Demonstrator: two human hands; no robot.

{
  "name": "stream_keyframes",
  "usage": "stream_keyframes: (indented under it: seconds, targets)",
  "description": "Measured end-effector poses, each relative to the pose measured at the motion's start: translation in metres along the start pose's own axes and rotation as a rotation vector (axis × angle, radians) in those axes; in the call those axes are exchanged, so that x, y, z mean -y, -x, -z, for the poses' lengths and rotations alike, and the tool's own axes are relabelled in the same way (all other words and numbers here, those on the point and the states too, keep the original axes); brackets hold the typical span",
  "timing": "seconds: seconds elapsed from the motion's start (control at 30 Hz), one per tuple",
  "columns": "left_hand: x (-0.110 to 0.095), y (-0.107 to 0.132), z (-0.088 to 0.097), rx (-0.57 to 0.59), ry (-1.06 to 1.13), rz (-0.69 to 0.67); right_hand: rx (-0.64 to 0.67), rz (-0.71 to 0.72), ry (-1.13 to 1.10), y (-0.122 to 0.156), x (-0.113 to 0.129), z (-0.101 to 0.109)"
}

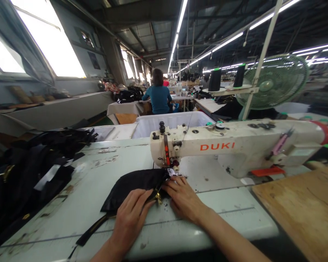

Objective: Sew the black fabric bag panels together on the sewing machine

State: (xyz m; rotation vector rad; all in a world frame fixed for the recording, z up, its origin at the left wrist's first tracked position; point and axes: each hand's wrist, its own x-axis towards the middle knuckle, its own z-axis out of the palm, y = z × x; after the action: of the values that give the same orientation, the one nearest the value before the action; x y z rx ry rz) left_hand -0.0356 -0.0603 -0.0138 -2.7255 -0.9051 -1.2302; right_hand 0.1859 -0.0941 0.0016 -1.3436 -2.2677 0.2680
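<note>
A black fabric piece [136, 183], which looks like a small pouch, lies on the sewing table with its far right corner at the needle area of the white sewing machine [191, 145]. A gold zipper pull [158, 197] sits on its near edge, between my hands. My left hand [132, 214] is closed on the near edge of the pouch, thumb and fingers together. My right hand [182, 196] lies beside the presser foot, its fingers stretched out flat and touching the pouch's right edge. A narrow black strip [91, 231] trails from the pouch toward the table's front edge.
Dark fabric pieces [30, 174] are heaped at the left. A wooden board [303, 203] lies at the right. Behind the machine stand a white bin [175, 118], black thread cones [214, 80] and a green fan [278, 82]. A person in blue [160, 98] sits farther back.
</note>
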Motion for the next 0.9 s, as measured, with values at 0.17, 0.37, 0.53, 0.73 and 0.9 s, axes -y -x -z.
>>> stream_keyframes:
  seconds: [0.17, 0.37, 0.53, 0.73, 0.9]
  targets:
    - [0.006, -0.010, 0.002, -0.004, -0.064, -0.057, 0.061, 0.124, 0.117, -0.009, -0.003, 0.000]
    - [0.005, -0.026, 0.006, 0.031, -0.143, -0.231, 0.137, 0.189, 0.156, -0.020, -0.009, 0.001]
    - [0.007, -0.015, 0.009, 0.115, -0.092, -0.171, 0.145, 0.212, 0.161, -0.017, -0.006, 0.003]
    - [0.008, -0.010, 0.021, 0.366, -0.057, 0.012, 0.064, 0.135, 0.196, -0.001, 0.006, -0.004]
    - [-0.016, -0.030, 0.019, 0.305, -0.100, 0.025, 0.022, 0.095, 0.212, 0.005, 0.010, -0.010]
